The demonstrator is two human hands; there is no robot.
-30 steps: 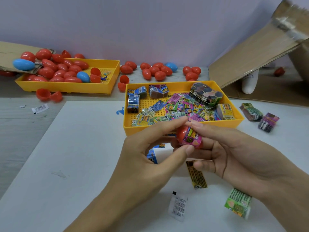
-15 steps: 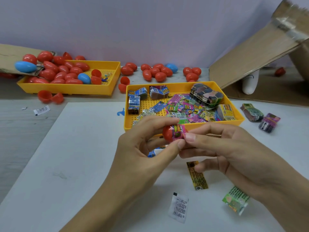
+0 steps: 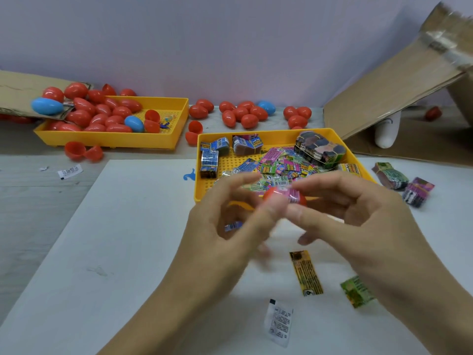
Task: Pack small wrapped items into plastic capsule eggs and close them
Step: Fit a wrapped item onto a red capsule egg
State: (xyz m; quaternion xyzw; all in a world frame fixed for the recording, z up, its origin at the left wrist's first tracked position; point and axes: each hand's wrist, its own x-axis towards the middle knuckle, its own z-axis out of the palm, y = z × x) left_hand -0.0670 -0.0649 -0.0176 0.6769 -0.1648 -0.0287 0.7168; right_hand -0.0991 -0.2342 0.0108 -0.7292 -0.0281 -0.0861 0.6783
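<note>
Between my two hands I hold a red capsule egg (image 3: 271, 193) with a pink wrapped item (image 3: 293, 195) sticking out of it, just in front of the near yellow tray (image 3: 271, 134). My left hand (image 3: 225, 234) pinches the egg from the left with thumb and forefinger. My right hand (image 3: 363, 216) pinches the egg and the wrapper from the right. Both hands are blurred by motion. The near tray holds several small wrapped items (image 3: 276, 167) and bundled packs.
A far yellow tray (image 3: 176, 134) holds several red and blue eggs (image 3: 102, 114). More eggs (image 3: 245, 114) lie along the wall. Loose wrappers (image 3: 305, 272) and a green packet (image 3: 358, 290) lie on the white sheet. A cardboard box (image 3: 399, 80) stands at the right.
The egg with the pink item has risen and shifted left then right between my fingers. My hands have moved up toward the tray's front edge, and the pink wrapper now shows less.
</note>
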